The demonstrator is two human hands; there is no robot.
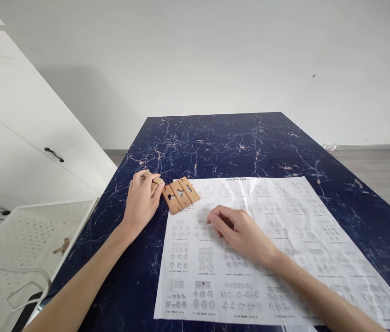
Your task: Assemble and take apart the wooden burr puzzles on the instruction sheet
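Observation:
My left hand (141, 199) is closed around a light wooden puzzle block (156, 183) at the paper's upper left corner; the fingers hide part of it. Right beside its fingertips lie flat wooden puzzle pieces (181, 194), side by side with cut-out slots and dark numbers on them. They rest partly on a large white instruction sheet (267, 203) printed with rows of small diagrams. My right hand (234, 228) rests on the middle of the sheet, loosely curled, thumb against the index finger, with nothing visible in it.
The sheet lies creased on a dark blue marble-patterned table (209, 143). To the left stand a white cabinet (25, 120) with black handles and a white perforated basket (18, 240), with a small wooden cross-shaped piece (62, 246) in it. A white wall rises behind the table.

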